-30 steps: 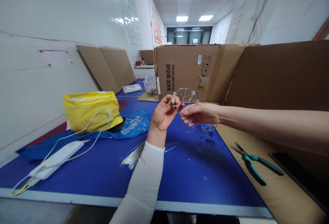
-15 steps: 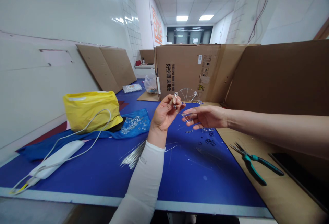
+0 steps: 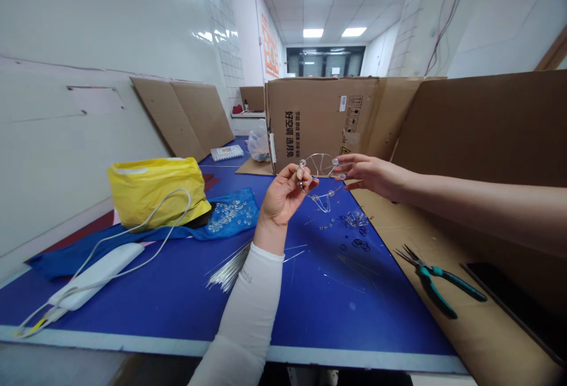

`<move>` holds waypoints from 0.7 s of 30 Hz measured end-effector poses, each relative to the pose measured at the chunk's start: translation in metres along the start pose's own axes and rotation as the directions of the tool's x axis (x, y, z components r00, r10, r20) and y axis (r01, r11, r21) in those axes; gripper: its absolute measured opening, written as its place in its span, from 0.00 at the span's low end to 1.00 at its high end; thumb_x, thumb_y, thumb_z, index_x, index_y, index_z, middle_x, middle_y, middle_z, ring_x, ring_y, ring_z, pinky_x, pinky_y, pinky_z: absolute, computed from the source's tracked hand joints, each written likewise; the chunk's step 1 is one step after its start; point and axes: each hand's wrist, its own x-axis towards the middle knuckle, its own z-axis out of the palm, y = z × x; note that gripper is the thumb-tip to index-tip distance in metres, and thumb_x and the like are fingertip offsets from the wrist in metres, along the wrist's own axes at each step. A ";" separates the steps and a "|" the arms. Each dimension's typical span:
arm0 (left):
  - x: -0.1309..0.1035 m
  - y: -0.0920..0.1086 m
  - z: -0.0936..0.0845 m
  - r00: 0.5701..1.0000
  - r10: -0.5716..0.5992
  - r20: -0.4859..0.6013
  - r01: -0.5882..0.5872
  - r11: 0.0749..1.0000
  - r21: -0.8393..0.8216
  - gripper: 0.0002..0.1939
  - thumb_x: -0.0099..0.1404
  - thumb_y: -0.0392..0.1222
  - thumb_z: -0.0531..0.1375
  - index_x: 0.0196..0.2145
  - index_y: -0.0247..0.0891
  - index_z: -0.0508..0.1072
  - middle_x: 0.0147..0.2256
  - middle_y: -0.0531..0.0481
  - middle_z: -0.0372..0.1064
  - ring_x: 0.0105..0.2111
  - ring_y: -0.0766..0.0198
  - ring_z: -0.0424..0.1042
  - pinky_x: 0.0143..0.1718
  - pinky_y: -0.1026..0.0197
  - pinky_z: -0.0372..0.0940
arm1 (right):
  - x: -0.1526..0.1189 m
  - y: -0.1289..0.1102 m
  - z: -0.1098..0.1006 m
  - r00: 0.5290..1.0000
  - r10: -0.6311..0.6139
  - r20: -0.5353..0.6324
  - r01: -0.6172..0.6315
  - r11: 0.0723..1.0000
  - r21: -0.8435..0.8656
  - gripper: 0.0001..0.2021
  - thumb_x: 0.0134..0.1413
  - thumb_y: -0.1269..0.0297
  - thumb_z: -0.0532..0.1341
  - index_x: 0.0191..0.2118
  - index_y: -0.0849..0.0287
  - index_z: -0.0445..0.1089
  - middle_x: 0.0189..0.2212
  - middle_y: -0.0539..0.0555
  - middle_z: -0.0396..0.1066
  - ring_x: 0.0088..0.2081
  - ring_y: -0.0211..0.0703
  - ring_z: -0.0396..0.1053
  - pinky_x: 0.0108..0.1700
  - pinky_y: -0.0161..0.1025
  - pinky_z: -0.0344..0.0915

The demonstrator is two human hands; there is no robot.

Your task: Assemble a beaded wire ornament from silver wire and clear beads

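My left hand (image 3: 283,194) pinches a beaded wire frame (image 3: 317,164) between thumb and fingers, raised above the blue table. The frame is thin silvery wire bent into loops, with several clear round beads along it. At its right end, my right hand (image 3: 372,174) has its fingers stretched out and apart, the tips beside a clear bead (image 3: 335,162); whether they touch it I cannot tell. A lower wire loop (image 3: 325,205) hangs beneath the left fingers. Below the hands, small clear beaded pieces (image 3: 354,219) and black rings (image 3: 361,245) lie on the table.
A bundle of straight wires (image 3: 230,271) lies by my left forearm. Clear beads (image 3: 230,214) rest on blue cloth near a yellow bag (image 3: 159,191). To the left is a white power strip (image 3: 101,273). Green-handled pliers (image 3: 432,279) lie on cardboard at right. A large carton (image 3: 323,114) stands behind.
My right hand has moved up and to the right, from the lower wire loop to the frame's right end. My left hand keeps its pinch in nearly the same place.
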 end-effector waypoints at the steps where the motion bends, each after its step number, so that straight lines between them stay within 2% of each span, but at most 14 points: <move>1: 0.000 0.000 0.000 1.000 0.003 0.009 -0.003 1.000 -0.001 0.10 0.63 0.32 0.67 0.26 0.35 0.71 0.29 0.53 0.66 0.28 0.71 0.69 0.46 0.58 0.73 | -0.003 -0.002 0.003 0.993 -0.115 -0.024 0.112 0.989 -0.094 0.25 0.50 0.68 0.65 0.56 0.51 0.70 0.60 0.58 0.69 0.61 0.58 0.67 0.64 0.60 0.62; 3: 0.000 0.000 0.000 1.000 0.005 0.015 -0.005 1.000 0.007 0.10 0.62 0.33 0.68 0.26 0.35 0.71 0.30 0.53 0.67 0.29 0.71 0.69 0.47 0.58 0.73 | -0.012 -0.005 0.008 0.936 -0.349 0.048 0.347 0.887 -0.304 0.30 0.49 0.68 0.66 0.60 0.47 0.68 0.66 0.55 0.63 0.67 0.59 0.58 0.69 0.61 0.55; 5: -0.001 0.000 0.000 1.000 0.003 0.002 -0.003 1.000 0.025 0.11 0.61 0.33 0.69 0.26 0.36 0.70 0.30 0.53 0.67 0.29 0.71 0.68 0.47 0.58 0.72 | -0.018 -0.007 0.011 0.851 -0.499 0.162 0.514 0.730 -0.451 0.33 0.50 0.68 0.67 0.63 0.44 0.66 0.70 0.51 0.56 0.72 0.58 0.49 0.72 0.60 0.47; 7: 0.000 0.000 0.000 1.000 -0.007 -0.018 0.008 0.999 0.037 0.11 0.61 0.33 0.68 0.26 0.36 0.70 0.30 0.53 0.67 0.28 0.71 0.68 0.47 0.58 0.72 | -0.017 -0.008 0.007 0.805 -0.558 0.201 0.570 0.635 -0.521 0.33 0.53 0.67 0.65 0.65 0.42 0.64 0.72 0.50 0.51 0.73 0.57 0.44 0.72 0.61 0.44; 8: 0.000 0.000 0.000 1.000 -0.011 -0.024 0.012 0.999 0.037 0.11 0.62 0.33 0.68 0.26 0.36 0.70 0.30 0.53 0.67 0.28 0.71 0.68 0.47 0.58 0.72 | -0.014 -0.008 0.002 0.807 -0.555 0.203 0.565 0.624 -0.541 0.32 0.55 0.66 0.65 0.65 0.42 0.64 0.73 0.49 0.50 0.74 0.57 0.43 0.72 0.61 0.45; 11: 0.000 -0.001 -0.001 0.999 -0.019 -0.035 0.020 0.999 0.025 0.11 0.64 0.33 0.67 0.26 0.35 0.70 0.30 0.53 0.66 0.28 0.71 0.68 0.47 0.58 0.72 | 0.006 -0.001 -0.024 0.896 -0.396 0.203 0.432 0.665 -0.609 0.28 0.52 0.66 0.68 0.60 0.45 0.70 0.71 0.53 0.54 0.72 0.61 0.48 0.71 0.61 0.47; 12: 0.001 -0.001 -0.001 0.999 -0.021 -0.037 0.021 0.999 0.023 0.11 0.64 0.32 0.67 0.26 0.35 0.70 0.30 0.53 0.66 0.28 0.71 0.68 0.47 0.58 0.72 | 0.013 0.004 -0.036 0.929 -0.351 0.117 0.343 0.695 -0.632 0.28 0.50 0.67 0.69 0.59 0.48 0.72 0.70 0.55 0.57 0.71 0.62 0.51 0.71 0.60 0.49; 13: 0.001 -0.002 -0.002 0.999 -0.021 -0.036 0.022 1.000 0.022 0.11 0.64 0.32 0.67 0.26 0.35 0.70 0.30 0.53 0.66 0.28 0.71 0.68 0.47 0.57 0.72 | 0.017 0.011 -0.048 0.947 -0.320 -0.029 0.230 0.738 -0.634 0.28 0.51 0.69 0.68 0.60 0.50 0.71 0.68 0.58 0.59 0.70 0.62 0.54 0.70 0.61 0.52; 14: 0.001 -0.002 -0.002 0.999 -0.022 -0.033 0.022 1.000 0.020 0.10 0.63 0.32 0.67 0.26 0.35 0.70 0.30 0.53 0.66 0.28 0.71 0.68 0.47 0.57 0.72 | 0.019 0.019 -0.061 0.945 -0.271 -0.182 0.107 0.785 -0.610 0.28 0.54 0.70 0.65 0.62 0.52 0.69 0.66 0.61 0.63 0.68 0.61 0.59 0.68 0.61 0.56; 16: 0.001 -0.002 -0.004 1.000 -0.017 -0.021 0.018 1.000 0.013 0.10 0.63 0.32 0.67 0.26 0.35 0.70 0.30 0.53 0.67 0.28 0.71 0.68 0.47 0.57 0.72 | 0.011 0.039 -0.088 0.919 -0.121 -0.375 -0.137 0.794 -0.593 0.29 0.59 0.71 0.60 0.66 0.59 0.64 0.61 0.66 0.69 0.61 0.60 0.68 0.62 0.60 0.64; 17: 0.002 -0.003 -0.004 1.000 -0.015 -0.016 0.015 1.000 0.009 0.10 0.62 0.31 0.67 0.26 0.35 0.70 0.29 0.53 0.67 0.28 0.71 0.68 0.47 0.57 0.72 | 0.001 0.049 -0.103 0.929 -0.048 -0.366 -0.212 0.743 -0.634 0.29 0.59 0.73 0.59 0.66 0.65 0.64 0.61 0.70 0.68 0.59 0.59 0.71 0.60 0.57 0.67; 19: 0.002 -0.003 -0.005 1.000 -0.009 -0.011 0.009 1.000 0.002 0.10 0.62 0.31 0.67 0.27 0.35 0.71 0.29 0.53 0.67 0.28 0.71 0.69 0.47 0.57 0.73 | -0.027 0.070 -0.134 0.963 0.026 -0.269 -0.232 0.590 -0.774 0.28 0.55 0.78 0.62 0.62 0.75 0.68 0.64 0.76 0.63 0.62 0.57 0.68 0.60 0.45 0.65; 20: 0.002 -0.003 -0.005 1.000 -0.007 -0.011 0.007 1.000 -0.001 0.09 0.62 0.31 0.67 0.27 0.34 0.71 0.30 0.53 0.67 0.28 0.71 0.69 0.47 0.57 0.73 | -0.044 0.079 -0.149 0.976 -0.007 -0.220 -0.184 0.519 -0.835 0.28 0.56 0.79 0.60 0.63 0.78 0.67 0.66 0.78 0.59 0.65 0.56 0.63 0.62 0.41 0.61; 21: 0.002 -0.003 -0.006 1.000 -0.007 -0.010 0.007 1.000 -0.004 0.09 0.62 0.31 0.67 0.27 0.34 0.72 0.30 0.53 0.67 0.28 0.71 0.69 0.47 0.57 0.73 | -0.061 0.087 -0.160 0.972 -0.031 -0.235 -0.197 0.445 -0.874 0.28 0.57 0.80 0.59 0.64 0.82 0.65 0.65 0.81 0.60 0.67 0.55 0.61 0.61 0.40 0.59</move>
